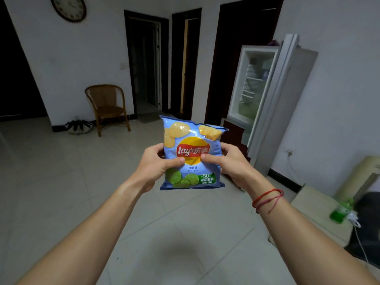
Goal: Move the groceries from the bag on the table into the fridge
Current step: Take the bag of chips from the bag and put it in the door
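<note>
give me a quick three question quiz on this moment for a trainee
1. True or false: the door of the fridge stands open.
2. How is the Lay's chip bag held? A) by one hand B) by two hands C) it lies on the floor
3. Fill in: the red string bracelet sits on the ___ wrist.
Key: 1 true; 2 B, the left hand and right hand both grip it; 3 right.

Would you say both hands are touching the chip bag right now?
Touching. The head view shows the left hand and right hand gripping the chip bag by its sides, thumbs pressed on its front.
</note>
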`<action>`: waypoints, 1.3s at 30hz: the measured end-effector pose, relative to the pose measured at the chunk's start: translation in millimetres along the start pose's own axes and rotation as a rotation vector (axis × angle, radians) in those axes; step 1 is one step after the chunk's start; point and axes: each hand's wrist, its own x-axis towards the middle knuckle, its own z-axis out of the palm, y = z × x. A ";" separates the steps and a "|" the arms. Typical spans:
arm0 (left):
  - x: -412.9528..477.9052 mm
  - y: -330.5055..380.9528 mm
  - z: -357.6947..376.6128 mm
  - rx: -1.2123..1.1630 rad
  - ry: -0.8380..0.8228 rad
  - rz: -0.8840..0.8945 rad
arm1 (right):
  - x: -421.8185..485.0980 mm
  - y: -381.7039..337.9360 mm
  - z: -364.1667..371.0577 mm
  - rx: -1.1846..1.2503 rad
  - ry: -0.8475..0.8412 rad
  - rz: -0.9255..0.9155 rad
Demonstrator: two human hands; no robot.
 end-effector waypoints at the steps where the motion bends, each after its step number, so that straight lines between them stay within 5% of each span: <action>1: 21.4 -2.8 -7.5 0.000 -0.001 -0.006 | 21.5 0.5 4.0 0.003 0.001 0.010; 15: 277.2 -33.0 -51.2 -0.010 -0.054 -0.029 | 270.6 13.6 0.2 0.047 0.030 0.026; 39: 764.6 -117.0 -6.3 -0.053 -0.157 -0.073 | 722.0 65.7 -129.6 0.074 0.115 0.037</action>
